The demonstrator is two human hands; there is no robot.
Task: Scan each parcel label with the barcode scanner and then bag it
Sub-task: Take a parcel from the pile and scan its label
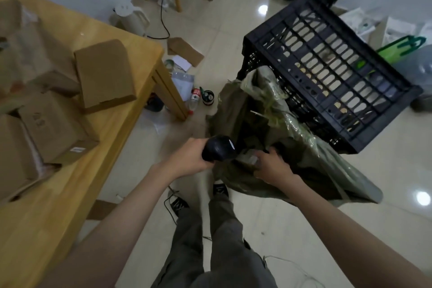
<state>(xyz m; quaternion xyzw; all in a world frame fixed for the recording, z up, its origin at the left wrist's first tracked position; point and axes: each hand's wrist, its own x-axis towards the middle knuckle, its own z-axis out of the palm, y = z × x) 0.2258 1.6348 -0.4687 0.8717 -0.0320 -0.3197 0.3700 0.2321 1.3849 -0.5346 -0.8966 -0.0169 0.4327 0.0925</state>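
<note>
My left hand (pixel 190 159) grips the black barcode scanner (pixel 219 148) just left of the mouth of a large green woven bag (pixel 304 154) standing on the floor. My right hand (pixel 272 167) reaches into the bag's mouth and holds a small parcel (pixel 247 159) there, its fingers curled over it. Several brown cardboard parcels (pixel 105 75) lie on the wooden table (pixel 70 194) at the left. The inside of the bag is dark and its contents are hard to make out.
A black plastic crate (pixel 332 63) lies tipped on its side behind the bag. A bottle (pixel 195 98), tape roll (pixel 208 97) and paper scraps litter the floor by the table leg (pixel 173 98). A white kettle (pixel 131 18) and chair legs stand further back. My feet are below the bag.
</note>
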